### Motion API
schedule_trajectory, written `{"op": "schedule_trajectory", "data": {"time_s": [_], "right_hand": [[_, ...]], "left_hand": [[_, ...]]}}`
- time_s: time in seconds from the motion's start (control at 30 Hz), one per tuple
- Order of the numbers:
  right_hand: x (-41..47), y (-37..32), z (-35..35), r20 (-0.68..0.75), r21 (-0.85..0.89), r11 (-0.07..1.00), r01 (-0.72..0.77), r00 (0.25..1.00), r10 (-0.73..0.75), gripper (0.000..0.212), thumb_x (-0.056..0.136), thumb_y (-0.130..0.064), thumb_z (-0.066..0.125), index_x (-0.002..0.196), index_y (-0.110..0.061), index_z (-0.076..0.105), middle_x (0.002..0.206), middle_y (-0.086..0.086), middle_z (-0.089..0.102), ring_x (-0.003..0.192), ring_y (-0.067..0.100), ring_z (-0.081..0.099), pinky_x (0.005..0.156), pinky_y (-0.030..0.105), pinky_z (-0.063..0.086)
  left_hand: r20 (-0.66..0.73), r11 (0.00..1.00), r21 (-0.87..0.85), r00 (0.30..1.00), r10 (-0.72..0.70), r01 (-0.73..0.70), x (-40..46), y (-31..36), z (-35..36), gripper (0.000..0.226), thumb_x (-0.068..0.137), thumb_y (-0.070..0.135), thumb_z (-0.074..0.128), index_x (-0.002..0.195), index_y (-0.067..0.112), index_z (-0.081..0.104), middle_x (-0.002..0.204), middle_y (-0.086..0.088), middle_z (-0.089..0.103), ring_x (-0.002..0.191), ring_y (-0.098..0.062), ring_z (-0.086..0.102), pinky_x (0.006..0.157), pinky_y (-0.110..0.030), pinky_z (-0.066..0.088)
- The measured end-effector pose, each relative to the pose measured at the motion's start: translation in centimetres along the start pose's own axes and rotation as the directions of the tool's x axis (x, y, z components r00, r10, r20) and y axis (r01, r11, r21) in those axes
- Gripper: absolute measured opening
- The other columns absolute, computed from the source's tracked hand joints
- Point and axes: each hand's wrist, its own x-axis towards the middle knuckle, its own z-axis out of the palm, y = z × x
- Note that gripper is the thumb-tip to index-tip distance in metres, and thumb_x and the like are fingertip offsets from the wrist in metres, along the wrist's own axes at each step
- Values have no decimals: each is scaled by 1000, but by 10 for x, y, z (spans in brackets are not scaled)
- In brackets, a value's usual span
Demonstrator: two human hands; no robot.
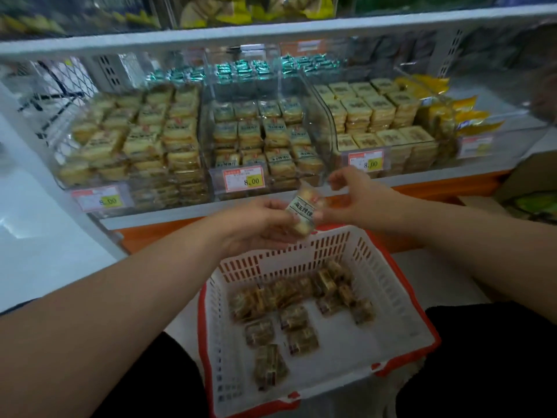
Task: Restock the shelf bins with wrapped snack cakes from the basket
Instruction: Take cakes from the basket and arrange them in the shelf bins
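Cake (303,213) sat pinched in the left hand (259,226), long side tilted up toward the middle bin (259,140); the right hand (358,197) touched it, fingers loosely curled.

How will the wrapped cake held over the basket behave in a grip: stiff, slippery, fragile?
The wrapped snack cake looks light: the left hand holds it by its fingertips alone. Its glossy clear wrapper probably makes it a bit slippery. The pale cake inside looks soft, so a hard squeeze would likely dent it. Its flat, blocky shape, like those stacked in the middle bin, should not roll.
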Motion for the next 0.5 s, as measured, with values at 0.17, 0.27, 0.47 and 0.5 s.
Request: {"op": "schedule_trajectory", "data": {"time_s": [0.17, 0.27, 0.47, 0.5], "right_hand": [[12, -25, -2, 7, -358, 916, 182, 981, -192, 104, 71, -63, 74, 151, -20, 22, 145, 3, 33, 135, 23, 30, 110, 40, 33], [25, -30, -9, -94, -372, 908, 193, 965, -244, 89, 81, -52, 70, 150, -18, 24, 143, 4, 34, 133, 22, 32, 106, 37, 34], [61, -25, -36, -161, -262, 947, 187, 959, -234, 89, 80, -41, 75, 150, -19, 25, 143, 1, 34, 130, 20, 38, 106, 33, 39], [68, -21, -39, -169, -256, 949, 183, 958, -230, 88, 81, -39, 75, 150, -19, 26, 143, 1, 35, 130, 19, 39, 106, 33, 40]], "left_hand": [[-112, 974, -199, 990, 86, -107, 9, 16, 3, 25, 90, 6, 67, 111, 6, 54, 100, -20, 71, 77, -26, 71, 76, -37, 58], [-205, 974, -150, 969, 140, -172, 24, 24, 8, 39, 86, 12, 74, 117, 6, 51, 101, -16, 71, 83, -24, 71, 68, -33, 56], [-288, 895, 329, 870, 400, -303, 56, 59, -16, 34, 95, 49, 56, 110, 19, 58, 107, -2, 69, 96, -16, 67, 84, -36, 56], [-310, 839, 439, 822, 477, -321, 65, 66, -26, 35, 98, 50, 49, 109, 19, 60, 109, -2, 68, 98, -16, 65, 88, -38, 54]]}}
